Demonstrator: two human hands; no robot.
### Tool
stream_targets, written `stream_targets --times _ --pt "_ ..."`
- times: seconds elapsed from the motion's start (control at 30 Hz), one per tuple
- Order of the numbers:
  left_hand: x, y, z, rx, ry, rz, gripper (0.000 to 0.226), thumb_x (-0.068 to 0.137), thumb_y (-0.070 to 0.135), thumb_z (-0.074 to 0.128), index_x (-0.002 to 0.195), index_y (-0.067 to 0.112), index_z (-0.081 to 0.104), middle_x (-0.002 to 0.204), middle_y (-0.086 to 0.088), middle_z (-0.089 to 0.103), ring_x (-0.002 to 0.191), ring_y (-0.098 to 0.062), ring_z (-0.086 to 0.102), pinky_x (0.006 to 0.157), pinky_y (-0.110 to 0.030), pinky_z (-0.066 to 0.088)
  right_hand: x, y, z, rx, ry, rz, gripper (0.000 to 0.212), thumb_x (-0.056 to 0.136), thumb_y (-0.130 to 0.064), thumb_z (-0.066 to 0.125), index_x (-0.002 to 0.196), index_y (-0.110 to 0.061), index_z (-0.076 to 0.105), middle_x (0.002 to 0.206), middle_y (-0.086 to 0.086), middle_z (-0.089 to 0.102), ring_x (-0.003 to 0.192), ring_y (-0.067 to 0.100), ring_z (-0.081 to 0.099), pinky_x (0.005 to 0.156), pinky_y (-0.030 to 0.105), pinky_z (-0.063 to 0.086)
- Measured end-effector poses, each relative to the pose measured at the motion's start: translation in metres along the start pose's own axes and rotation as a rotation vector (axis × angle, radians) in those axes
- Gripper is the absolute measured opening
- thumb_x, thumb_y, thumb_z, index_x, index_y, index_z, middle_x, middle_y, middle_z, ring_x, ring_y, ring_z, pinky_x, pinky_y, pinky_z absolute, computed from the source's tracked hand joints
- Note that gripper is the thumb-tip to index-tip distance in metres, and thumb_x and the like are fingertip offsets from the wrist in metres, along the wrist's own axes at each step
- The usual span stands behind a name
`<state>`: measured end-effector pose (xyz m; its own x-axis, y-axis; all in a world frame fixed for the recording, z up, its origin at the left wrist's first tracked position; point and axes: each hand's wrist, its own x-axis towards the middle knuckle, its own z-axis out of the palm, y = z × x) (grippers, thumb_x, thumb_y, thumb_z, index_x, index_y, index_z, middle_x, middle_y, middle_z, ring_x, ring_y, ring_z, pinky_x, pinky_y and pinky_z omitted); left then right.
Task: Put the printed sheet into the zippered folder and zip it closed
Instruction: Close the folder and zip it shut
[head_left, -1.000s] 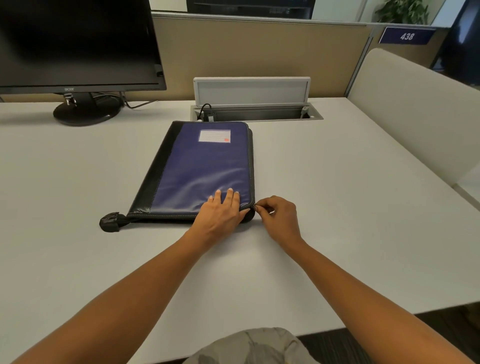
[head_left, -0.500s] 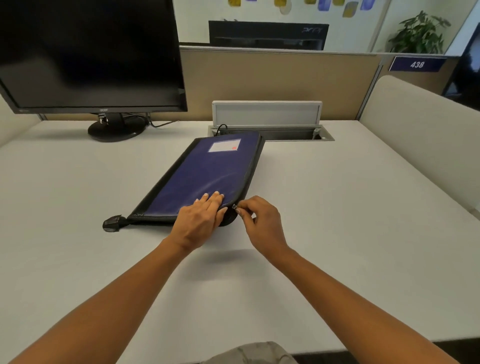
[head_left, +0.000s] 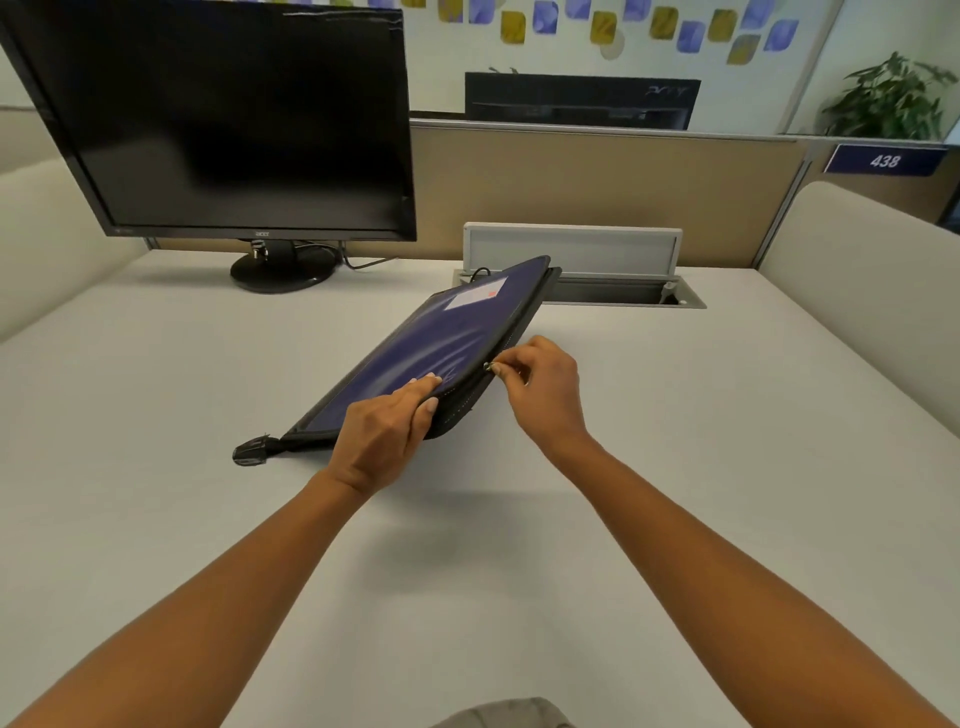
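Note:
A blue zippered folder (head_left: 441, 338) with black edging and a white label lies on the grey desk (head_left: 675, 467), its right side tilted up off the surface. My left hand (head_left: 387, 428) grips the folder's near right corner, fingers on the blue cover and thumb on the black edge. My right hand (head_left: 540, 387) pinches the metal zipper pull (head_left: 488, 367) on the folder's right edge. A black tab (head_left: 252, 449) sticks out at the near left corner. The printed sheet is not visible.
A black monitor (head_left: 234, 119) on a round stand is at the back left. An open cable tray (head_left: 597, 291) with a raised lid sits behind the folder. A beige partition runs along the back, a padded divider (head_left: 857, 291) along the right.
The folder's right side has lifted off the desk. My left hand went from pressing flat to gripping the corner, and my right hand has drawn the zipper pull farther up the right edge.

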<state>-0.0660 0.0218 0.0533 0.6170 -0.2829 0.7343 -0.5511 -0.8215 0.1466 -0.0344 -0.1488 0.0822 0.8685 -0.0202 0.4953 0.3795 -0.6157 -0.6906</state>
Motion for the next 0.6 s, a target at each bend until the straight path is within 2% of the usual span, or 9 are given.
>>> stream_targets --times 0.17,0.4,0.6 --pt "-0.007 -0.003 -0.003 -0.022 -0.006 -0.026 0.064 0.099 0.033 0.020 0.100 -0.014 0.064 0.089 -0.026 0.071 0.070 -0.035 0.071 0.055 -0.046 0.059 0.010 0.005 0.006 -0.013 -0.022 0.048 0.014 0.084 -0.011 0.061 0.095 -0.004 0.069 0.093 0.011 0.063 0.079 0.010 0.050 0.078 0.021 0.046" --pt "-0.012 -0.013 -0.006 -0.023 -0.052 -0.033 0.064 0.099 0.034 0.020 0.101 -0.014 0.063 0.091 -0.026 0.070 0.072 -0.036 0.071 0.059 -0.049 0.059 0.006 0.004 0.013 0.009 -0.046 0.036 0.015 0.084 -0.012 0.061 0.096 -0.005 0.068 0.094 0.010 0.063 0.080 0.010 0.051 0.078 0.021 0.047" --pt "-0.022 -0.021 -0.013 -0.005 -0.119 -0.054 0.062 0.096 0.040 0.028 0.104 -0.010 0.065 0.100 -0.024 0.069 0.088 -0.037 0.069 0.074 -0.052 0.055 0.000 0.004 0.021 0.050 -0.076 0.118 0.013 0.085 -0.012 0.061 0.093 -0.005 0.068 0.094 0.011 0.064 0.080 0.012 0.053 0.077 0.024 0.049"
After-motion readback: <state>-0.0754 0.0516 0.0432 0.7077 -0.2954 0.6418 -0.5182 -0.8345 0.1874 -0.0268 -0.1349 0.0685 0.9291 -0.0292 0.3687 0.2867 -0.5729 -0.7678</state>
